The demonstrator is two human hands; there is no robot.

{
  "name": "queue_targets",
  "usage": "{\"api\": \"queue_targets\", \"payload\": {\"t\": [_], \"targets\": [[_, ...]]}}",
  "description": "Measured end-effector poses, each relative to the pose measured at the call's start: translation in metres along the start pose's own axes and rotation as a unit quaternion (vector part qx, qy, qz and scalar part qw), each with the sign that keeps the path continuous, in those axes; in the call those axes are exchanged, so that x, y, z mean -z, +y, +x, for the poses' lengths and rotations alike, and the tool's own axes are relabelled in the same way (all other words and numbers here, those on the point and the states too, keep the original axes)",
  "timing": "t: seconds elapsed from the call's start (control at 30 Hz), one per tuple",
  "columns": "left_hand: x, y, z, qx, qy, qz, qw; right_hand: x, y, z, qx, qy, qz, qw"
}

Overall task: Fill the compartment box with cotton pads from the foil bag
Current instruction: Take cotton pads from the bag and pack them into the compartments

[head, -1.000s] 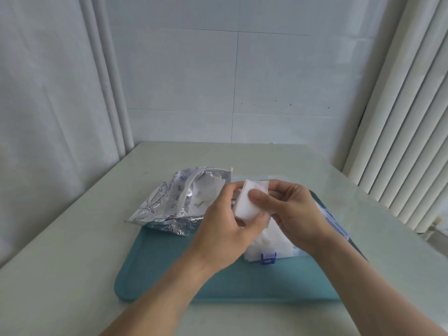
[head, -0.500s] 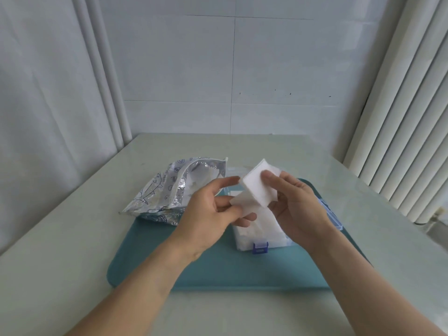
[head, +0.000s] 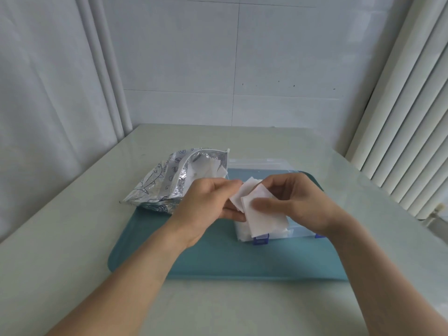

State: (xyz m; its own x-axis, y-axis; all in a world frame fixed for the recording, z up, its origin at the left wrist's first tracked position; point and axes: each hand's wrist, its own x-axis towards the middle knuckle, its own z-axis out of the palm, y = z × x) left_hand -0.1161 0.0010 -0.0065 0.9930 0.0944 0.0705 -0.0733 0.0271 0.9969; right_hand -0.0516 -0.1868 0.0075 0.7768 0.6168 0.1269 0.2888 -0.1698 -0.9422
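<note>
Two hands meet over the middle of a teal mat [head: 218,263], each with its fingers on white cotton pads [head: 259,209]. The left hand [head: 208,202] comes in from the lower left, its fingers curled and pinching the left edge of the pads, while the right hand [head: 298,202] reaches in from the lower right with its thumb laid across the front of the nearest pad and its fingers bent behind it, so both hands grip the pads between them. At least two square pads show, fanned slightly and overlapping, held up just above the compartment box [head: 291,232]. That box is clear plastic with blue latches [head: 260,239] on its near edge, and it sits on the mat under and behind the hands; white pads already lie in its left part, though the hands hide how the compartments are divided. Its clear lid [head: 261,163] stands open at the far side. The foil bag [head: 167,180], silver with blue printed drawings, lies to the left of the box, partly on the mat and partly on the pale table [head: 72,238], its mouth gaping toward the box with more white pads showing inside.
</note>
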Motion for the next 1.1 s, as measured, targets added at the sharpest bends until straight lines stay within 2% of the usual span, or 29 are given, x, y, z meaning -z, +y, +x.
{"api": "queue_targets", "payload": {"t": [0.13, 0.23, 0.33, 0.43, 0.5, 0.67, 0.83, 1.0, 1.1], "targets": [[0.0, -0.007, 0.001, -0.044, 0.045, 0.058, 0.996, 0.003, 0.003, -0.001, -0.002, 0.019, -0.026, 0.999], [0.002, -0.008, 0.003, -0.066, 0.08, 0.088, 0.991, 0.009, 0.001, -0.002, 0.007, 0.053, 0.032, 0.998], [0.0, -0.007, 0.002, -0.079, 0.034, 0.098, 0.991, 0.005, 0.0, 0.001, 0.018, 0.092, 0.099, 0.991], [-0.008, -0.007, -0.001, -0.068, -0.011, 0.051, 0.996, -0.007, 0.004, 0.006, 0.03, 0.182, 0.125, 0.975], [-0.011, -0.007, -0.002, -0.057, -0.004, 0.002, 0.998, -0.015, 0.006, 0.008, 0.035, 0.217, 0.128, 0.967], [-0.012, -0.004, -0.001, 0.001, 0.01, -0.126, 0.992, -0.03, 0.005, 0.008, 0.03, 0.244, 0.134, 0.96], [-0.016, 0.002, -0.003, 0.099, -0.059, -0.288, 0.951, -0.037, 0.007, 0.008, 0.036, 0.261, 0.107, 0.959], [-0.016, 0.001, -0.003, 0.106, -0.105, -0.28, 0.948, -0.039, 0.007, 0.009, 0.017, 0.259, 0.147, 0.954], [-0.015, -0.002, -0.002, 0.07, -0.104, -0.248, 0.961, -0.037, 0.007, 0.009, -0.004, 0.271, 0.134, 0.953]]}}
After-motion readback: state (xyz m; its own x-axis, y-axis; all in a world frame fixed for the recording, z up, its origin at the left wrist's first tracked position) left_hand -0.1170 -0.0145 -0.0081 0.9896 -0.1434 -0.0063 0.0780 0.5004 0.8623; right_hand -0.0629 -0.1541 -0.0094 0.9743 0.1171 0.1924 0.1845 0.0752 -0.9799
